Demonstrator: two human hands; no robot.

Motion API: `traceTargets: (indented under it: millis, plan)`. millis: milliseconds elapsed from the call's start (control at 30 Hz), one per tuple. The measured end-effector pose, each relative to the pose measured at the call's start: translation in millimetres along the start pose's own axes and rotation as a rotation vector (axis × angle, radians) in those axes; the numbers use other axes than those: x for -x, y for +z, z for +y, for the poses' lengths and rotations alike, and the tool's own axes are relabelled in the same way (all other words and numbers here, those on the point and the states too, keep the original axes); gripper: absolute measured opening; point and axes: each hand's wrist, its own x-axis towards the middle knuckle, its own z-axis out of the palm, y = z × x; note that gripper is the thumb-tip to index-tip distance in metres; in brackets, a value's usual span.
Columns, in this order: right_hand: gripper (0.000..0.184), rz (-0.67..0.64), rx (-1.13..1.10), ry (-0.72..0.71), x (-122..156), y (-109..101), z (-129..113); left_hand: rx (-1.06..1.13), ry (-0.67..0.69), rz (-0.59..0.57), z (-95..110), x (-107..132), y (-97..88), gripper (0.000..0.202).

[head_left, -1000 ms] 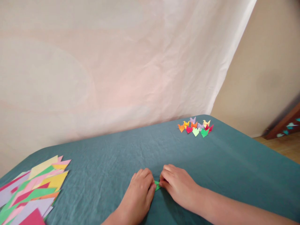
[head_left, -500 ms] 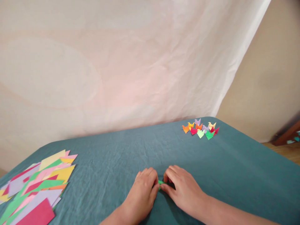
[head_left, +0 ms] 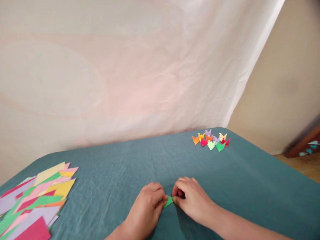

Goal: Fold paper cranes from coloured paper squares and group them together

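Observation:
A small piece of folded green paper (head_left: 169,201) is between my two hands, low over the cloth-covered table. My left hand (head_left: 148,207) pinches its left end between thumb and fingers. On the other side, my right hand (head_left: 192,199) grips the right tip with thumb and forefinger, its remaining fingers curled. Part of the paper is hidden behind my left fingers, so its full folded shape cannot be made out.
Several folded paper birds (head_left: 211,144) in mixed colours stand grouped at the table's far right. Loose coloured paper sheets (head_left: 63,189) lie overlapping on the left. The dark green tablecloth (head_left: 112,173) runs back to a pale hanging sheet (head_left: 140,83).
More of the green paper shows between my hands now. My left hand has shifted slightly left and down, and the view has turned a little to the right.

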Motion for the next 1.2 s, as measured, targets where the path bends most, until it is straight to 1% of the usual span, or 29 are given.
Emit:
traceTargets:
  millis: [200, 267, 367, 467, 667, 900, 1033, 1100, 1200]
  plan:
    - [0.014, -0.018, -0.025, -0.015, -1.5, -4.2, 3.9, -0.031, 0.009, 0.003, -2.4, 1.5, -1.9, 0.020]
    - [0.013, 0.015, -0.028, -0.044, 1.3, -2.6, 3.1, -0.035, 0.008, 0.005, -2.0, 1.0, -2.7, 0.019]
    - [0.008, 0.093, -0.015, -0.063, 5.4, 3.3, -0.6, -0.059, 0.011, -0.004, 0.1, 1.1, -3.5, 0.018]
    - [0.016, 0.130, 0.015, -0.055, 6.1, 8.7, -4.2, -0.098, 0.016, -0.016, 3.1, 2.4, -4.7, 0.017]
    - [0.016, 0.075, -0.007, -0.038, 2.4, 7.0, -2.6, -0.140, 0.051, -0.043, 6.2, 5.1, -9.5, 0.021]
    - [0.014, 0.032, -0.045, -0.041, 1.9, 3.9, 0.1, -0.139, 0.017, -0.040, 5.2, 5.2, -11.8, 0.017]
    - [0.011, 0.083, -0.012, -0.049, 5.2, 8.7, -3.9, -0.112, -0.006, -0.032, 5.1, 5.2, -11.1, 0.014]
    - [0.014, 0.111, 0.014, -0.039, 6.4, 11.4, -6.2, -0.100, -0.019, -0.028, 5.9, 5.4, -11.0, 0.014]
    - [0.016, 0.110, 0.029, -0.030, 6.3, 13.5, -7.5, -0.069, -0.046, -0.007, 7.8, 5.0, -10.9, 0.011]
